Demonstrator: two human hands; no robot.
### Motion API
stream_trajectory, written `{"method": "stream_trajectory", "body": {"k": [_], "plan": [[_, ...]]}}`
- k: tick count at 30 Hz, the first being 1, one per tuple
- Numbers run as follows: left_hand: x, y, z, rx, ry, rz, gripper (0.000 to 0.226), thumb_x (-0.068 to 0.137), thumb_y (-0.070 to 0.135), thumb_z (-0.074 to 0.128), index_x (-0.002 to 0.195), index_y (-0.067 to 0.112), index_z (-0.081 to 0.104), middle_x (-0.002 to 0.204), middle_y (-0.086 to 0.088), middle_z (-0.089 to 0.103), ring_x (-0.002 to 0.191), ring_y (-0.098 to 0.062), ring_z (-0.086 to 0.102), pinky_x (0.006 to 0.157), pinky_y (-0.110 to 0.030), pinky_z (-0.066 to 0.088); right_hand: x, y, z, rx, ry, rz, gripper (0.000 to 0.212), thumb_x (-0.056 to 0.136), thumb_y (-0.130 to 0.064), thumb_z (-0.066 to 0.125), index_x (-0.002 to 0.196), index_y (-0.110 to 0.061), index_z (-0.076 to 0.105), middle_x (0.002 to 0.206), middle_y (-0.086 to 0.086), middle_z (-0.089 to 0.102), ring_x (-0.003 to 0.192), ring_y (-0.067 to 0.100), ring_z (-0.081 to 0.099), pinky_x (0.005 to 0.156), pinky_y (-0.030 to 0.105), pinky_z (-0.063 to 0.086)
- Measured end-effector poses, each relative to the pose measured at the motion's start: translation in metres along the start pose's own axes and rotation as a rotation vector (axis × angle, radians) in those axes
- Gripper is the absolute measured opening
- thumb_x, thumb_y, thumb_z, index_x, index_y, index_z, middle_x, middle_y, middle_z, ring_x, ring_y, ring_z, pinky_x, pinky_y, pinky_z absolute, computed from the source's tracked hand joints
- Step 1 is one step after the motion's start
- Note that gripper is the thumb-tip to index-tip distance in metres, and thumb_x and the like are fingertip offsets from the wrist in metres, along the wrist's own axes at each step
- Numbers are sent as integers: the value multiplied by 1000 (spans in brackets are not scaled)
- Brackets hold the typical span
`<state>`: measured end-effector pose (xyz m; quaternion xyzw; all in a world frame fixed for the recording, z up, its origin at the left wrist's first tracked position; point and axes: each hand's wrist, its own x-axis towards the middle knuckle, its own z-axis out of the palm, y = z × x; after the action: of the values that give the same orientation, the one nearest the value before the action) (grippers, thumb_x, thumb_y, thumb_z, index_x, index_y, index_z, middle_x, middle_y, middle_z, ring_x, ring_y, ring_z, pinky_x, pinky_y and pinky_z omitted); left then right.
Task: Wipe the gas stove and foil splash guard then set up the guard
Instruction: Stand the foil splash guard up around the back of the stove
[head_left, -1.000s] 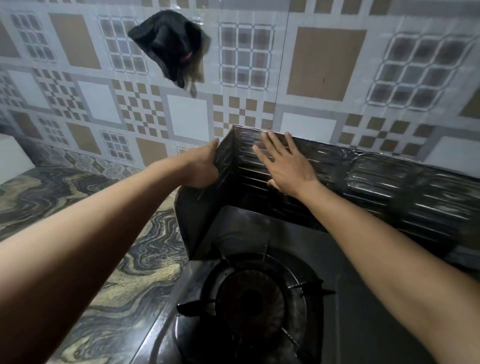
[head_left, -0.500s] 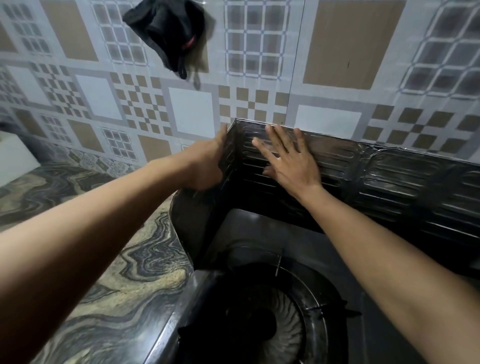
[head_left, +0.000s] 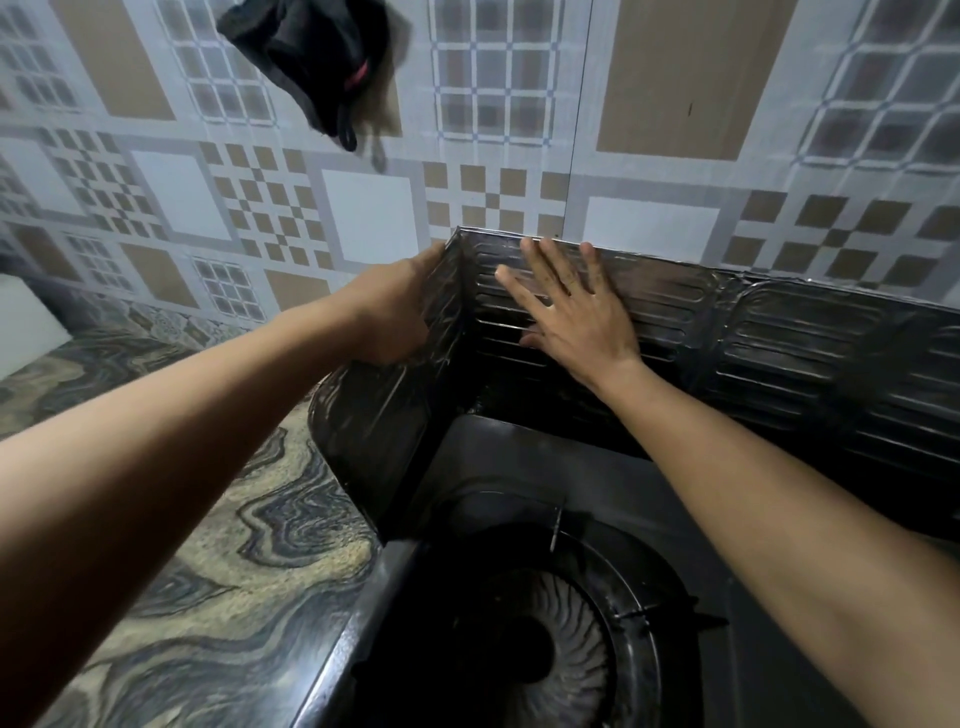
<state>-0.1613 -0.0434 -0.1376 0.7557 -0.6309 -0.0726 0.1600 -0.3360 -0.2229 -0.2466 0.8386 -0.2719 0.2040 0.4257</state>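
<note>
The foil splash guard stands upright around the black gas stove, its ribbed back panel against the tiled wall and a side panel folded forward on the left. My left hand grips the outside of the side panel near the corner fold. My right hand presses flat on the inside of the back panel, fingers straight and spread, just right of the corner. The burner with its pan support lies below, between my forearms.
A dark cloth hangs on the patterned tiled wall above the guard. A swirled marble counter runs to the left of the stove. A white object sits at the far left edge.
The view has moved closer and lower onto the stove. Both hands stay on the guard at the corner, the right hand's fingertips now reaching the top edge of the back panel.
</note>
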Motion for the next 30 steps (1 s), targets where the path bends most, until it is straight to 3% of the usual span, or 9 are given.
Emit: {"method": "stream_trajectory", "body": {"k": [5,10,15,17,21,25,26,28,30], "plan": [[-4,2,-4,15,-7,26,105,73,0,76,157,26,19,140,-12,57,124,-32,54,103,-36,44,1,-3,0,20,-32,25,103,83,-66,57,157,-29,-4,157,12,-25,144,28,-26,113,54,-17],[-4,-3,-2,38,13,5,98,79,3,72,157,28,19,128,-10,64,112,-30,60,84,-28,43,0,-5,-2,2,-40,22,102,84,-66,55,157,-28,-3,158,13,-24,146,28,-23,113,55,-15],[-3,6,0,116,28,-14,96,82,2,70,157,27,16,123,-14,64,111,-33,59,81,-29,42,0,-9,-15,8,-125,11,101,86,-61,57,157,-25,-4,160,14,-19,151,29,-12,114,57,-14],[-5,11,1,146,24,-23,95,83,2,69,158,24,14,120,-18,63,109,-36,59,82,-33,44,-1,-3,-26,67,-137,-28,93,89,-55,58,158,-21,5,163,16,-9,152,32,-5,117,55,-10],[-8,22,-1,199,22,7,73,85,10,71,146,12,30,106,-19,66,99,-36,63,75,-34,48,-18,33,-49,209,-39,-148,67,91,-23,62,151,-10,35,159,24,21,148,38,21,121,49,15],[-9,42,8,259,67,-36,65,88,19,66,141,8,30,111,-26,64,100,-43,63,81,-47,54,-69,75,-61,167,-83,-218,59,84,-8,64,141,-6,49,152,28,34,141,40,36,118,50,25],[-9,49,12,313,68,-106,71,89,23,64,146,10,24,122,-29,58,109,-46,59,89,-55,52,-84,85,-63,135,-112,-210,58,83,-8,65,139,-7,52,151,28,37,139,40,39,117,51,28],[-7,65,22,510,37,-238,83,91,32,59,155,16,8,153,-31,29,138,-53,30,108,-71,28,-113,104,-67,66,-174,-165,56,83,-10,62,138,-7,53,149,27,40,137,40,41,114,53,31],[-4,83,35,601,54,-189,84,93,33,53,157,15,1,162,-27,1,148,-51,1,112,-71,6,-135,120,-68,-1,-235,-115,57,88,-14,50,145,-8,45,155,24,32,143,39,32,115,55,27]]}}
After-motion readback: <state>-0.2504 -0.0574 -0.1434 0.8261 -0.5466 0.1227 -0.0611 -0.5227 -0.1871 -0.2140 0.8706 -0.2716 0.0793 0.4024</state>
